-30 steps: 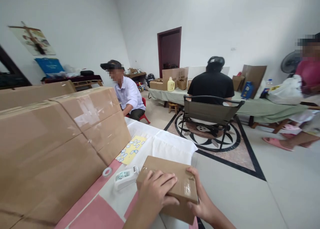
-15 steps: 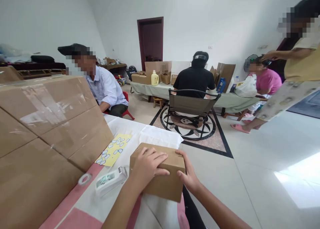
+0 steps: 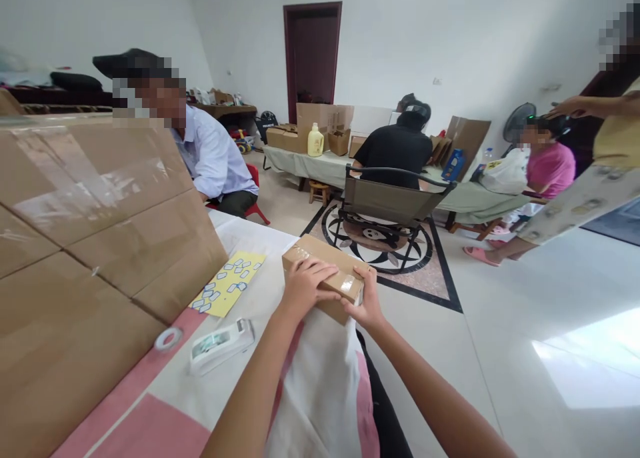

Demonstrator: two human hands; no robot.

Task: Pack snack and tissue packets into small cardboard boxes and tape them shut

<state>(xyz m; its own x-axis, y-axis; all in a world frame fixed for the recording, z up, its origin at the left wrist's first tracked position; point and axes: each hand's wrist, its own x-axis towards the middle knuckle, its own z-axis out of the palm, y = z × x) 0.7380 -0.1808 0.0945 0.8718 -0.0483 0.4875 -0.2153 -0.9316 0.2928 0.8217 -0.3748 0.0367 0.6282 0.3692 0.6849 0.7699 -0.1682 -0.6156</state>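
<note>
A small brown cardboard box (image 3: 320, 250) with clear tape along its top rests at the edge of the cloth-covered table (image 3: 175, 405). My left hand (image 3: 307, 286) lies over its top and near side, fingers curled against the cardboard. At the box's right end, my right hand (image 3: 366, 299) grips the corner with thumb and fingers. A white tape dispenser (image 3: 220, 347) sits left of my left forearm. Beyond it is a yellow sheet with blue-edged labels (image 3: 229, 283). A roll of tape (image 3: 168, 339) lies beside the large boxes.
Large taped cardboard boxes (image 3: 100, 245) are stacked on the left. A person in a light blue shirt (image 3: 215, 151) sits behind them. Ahead, a person in black (image 3: 395, 148) sits in a folding chair (image 3: 390, 201) at a low table (image 3: 285, 161). Two more people are at the right.
The box has been turned and moved away from me, showing a taped top and end. Both hands moved with it, still gripping. The camera view has shifted slightly.
</note>
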